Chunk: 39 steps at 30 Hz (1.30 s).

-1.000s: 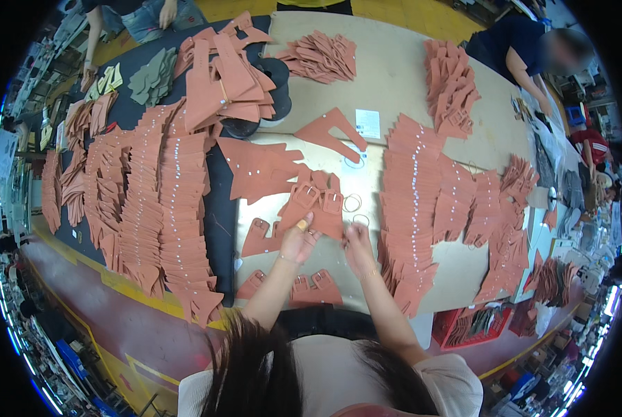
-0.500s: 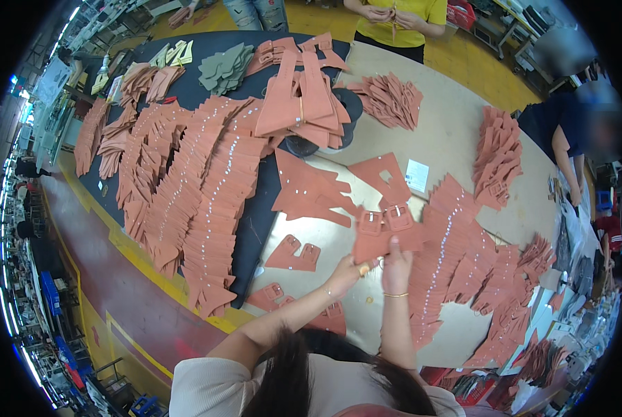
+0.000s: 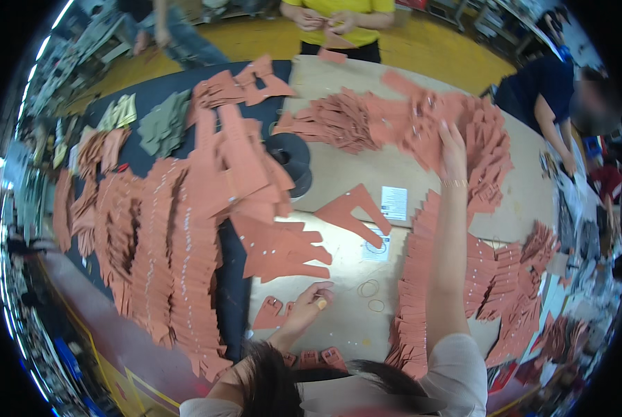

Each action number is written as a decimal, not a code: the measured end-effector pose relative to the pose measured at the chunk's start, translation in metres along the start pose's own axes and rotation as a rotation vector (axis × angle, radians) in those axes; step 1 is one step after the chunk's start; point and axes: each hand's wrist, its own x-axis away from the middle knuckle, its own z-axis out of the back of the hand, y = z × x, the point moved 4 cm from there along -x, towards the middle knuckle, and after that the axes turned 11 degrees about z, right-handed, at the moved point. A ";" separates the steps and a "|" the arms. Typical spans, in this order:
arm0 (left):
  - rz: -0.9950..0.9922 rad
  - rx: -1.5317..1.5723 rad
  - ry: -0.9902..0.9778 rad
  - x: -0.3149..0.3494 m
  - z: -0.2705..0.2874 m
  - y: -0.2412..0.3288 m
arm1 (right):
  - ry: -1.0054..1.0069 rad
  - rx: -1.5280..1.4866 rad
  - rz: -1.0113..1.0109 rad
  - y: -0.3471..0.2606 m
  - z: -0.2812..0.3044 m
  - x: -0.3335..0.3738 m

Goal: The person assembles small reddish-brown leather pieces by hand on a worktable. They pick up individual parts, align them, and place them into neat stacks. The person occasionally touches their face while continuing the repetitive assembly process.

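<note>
My right hand reaches out to the far right and grips a coral leather-like cut piece, blurred by motion, over a heap of similar pieces. My left hand is low at the middle, with fingers apart, nothing seen in it and something yellow on one finger. Beside it lies a small coral piece with buckle shapes. Farther up the table are a forked coral piece and a stack of slotted coral pieces. More small buckle pieces lie close to my body.
Long overlapping rows of coral pieces cover the left and right. Green pieces, a black round object, white printed papers and rubber bands lie about. A person in yellow handles pieces across the table.
My hands have parted. The right one has swung far out to the right from the middle, where both held a buckled coral piece; the left has dropped back. The view has shifted.
</note>
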 end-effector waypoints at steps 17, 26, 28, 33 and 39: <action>-0.207 0.203 0.133 0.018 0.046 0.082 | -0.008 1.566 0.239 0.133 0.016 -0.072; -1.383 -0.579 -0.532 0.361 -0.008 0.237 | -0.361 1.056 0.181 0.050 -0.059 0.190; -1.347 -0.658 -0.692 0.387 -0.034 0.234 | -0.423 0.998 0.016 0.041 -0.061 0.267; -1.251 -0.664 -0.870 0.415 -0.072 0.208 | -0.595 0.964 -0.164 0.023 -0.063 0.410; -1.202 -0.669 -0.987 0.437 -0.087 0.179 | -0.777 1.051 -0.285 0.008 -0.065 0.489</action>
